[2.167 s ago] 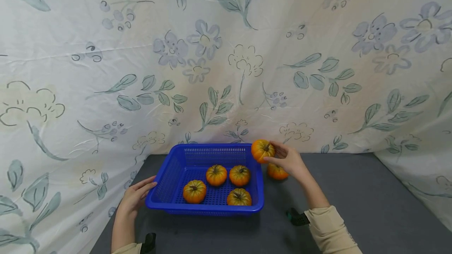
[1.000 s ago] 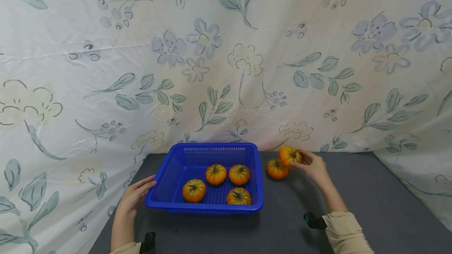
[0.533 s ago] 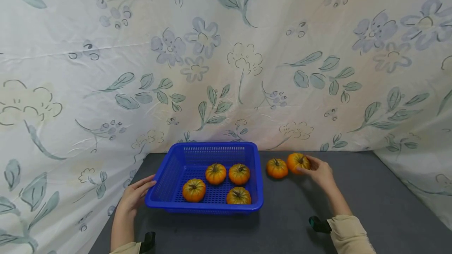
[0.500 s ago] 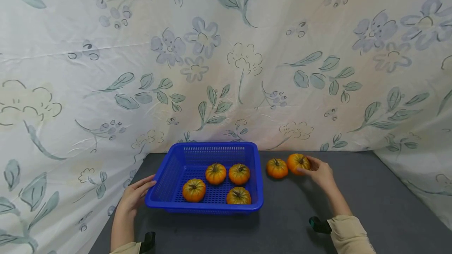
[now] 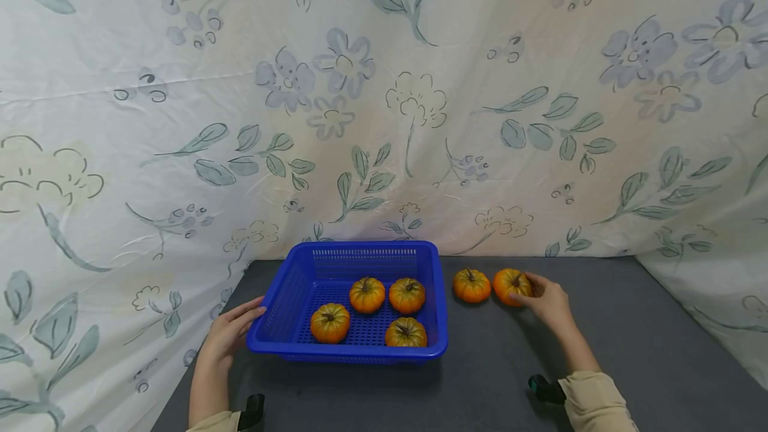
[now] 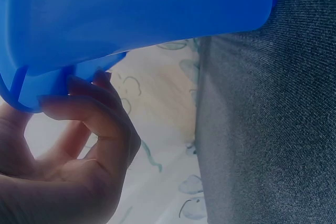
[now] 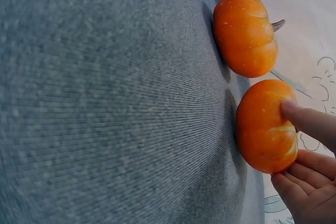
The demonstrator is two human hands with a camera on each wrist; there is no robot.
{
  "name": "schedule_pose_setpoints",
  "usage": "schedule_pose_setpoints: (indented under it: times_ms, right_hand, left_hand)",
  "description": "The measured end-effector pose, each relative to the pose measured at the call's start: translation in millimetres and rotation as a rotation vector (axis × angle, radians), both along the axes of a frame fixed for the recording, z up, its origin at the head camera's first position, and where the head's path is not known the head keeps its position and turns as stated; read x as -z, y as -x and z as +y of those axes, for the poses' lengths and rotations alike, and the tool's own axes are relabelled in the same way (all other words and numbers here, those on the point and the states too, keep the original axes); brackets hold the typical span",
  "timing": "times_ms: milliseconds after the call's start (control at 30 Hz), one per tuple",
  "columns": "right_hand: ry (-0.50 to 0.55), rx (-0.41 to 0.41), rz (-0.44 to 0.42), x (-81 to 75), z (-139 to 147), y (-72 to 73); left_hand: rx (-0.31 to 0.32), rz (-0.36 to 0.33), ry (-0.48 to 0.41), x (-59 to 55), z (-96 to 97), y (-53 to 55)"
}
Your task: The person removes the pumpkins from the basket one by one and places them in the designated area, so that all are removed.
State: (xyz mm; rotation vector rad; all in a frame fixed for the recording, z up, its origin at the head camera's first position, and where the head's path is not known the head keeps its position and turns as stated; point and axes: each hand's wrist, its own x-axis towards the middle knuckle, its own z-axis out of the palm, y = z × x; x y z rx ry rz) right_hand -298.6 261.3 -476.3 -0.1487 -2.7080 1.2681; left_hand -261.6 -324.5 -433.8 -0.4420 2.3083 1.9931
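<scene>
A small orange pumpkin (image 5: 509,287) sits at the right of the dark table, and my right hand (image 5: 549,301) pinches it between thumb and fingers. In the right wrist view the thumb lies against the top of this pumpkin (image 7: 265,129), with the fingers at its far side. Just left of it stands a second pumpkin (image 5: 471,285) with an upright stem. My left hand (image 5: 227,333) holds the left rim of a blue plastic basket (image 5: 348,352); in the left wrist view its fingers (image 6: 89,111) curl at the rim.
Several more pumpkins lie inside the basket, one of them a pumpkin (image 5: 330,323) near its front left. Behind the dark table (image 5: 492,379) hangs a floral cloth (image 5: 384,85), which also runs along the left and right sides.
My right hand has carried the pumpkin from beside the basket's right rim, over the second pumpkin, rightward and down onto the table. My left hand and the basket have stayed put.
</scene>
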Motion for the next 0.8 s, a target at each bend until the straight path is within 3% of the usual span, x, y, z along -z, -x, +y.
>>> schedule_pose_setpoints:
  times_ms: [800]
  right_hand:
    - [-0.020,0.030,0.011,1.7,-5.1,0.7]
  left_hand:
    - [-0.009,0.000,-0.007,-1.5,1.1,-0.6]
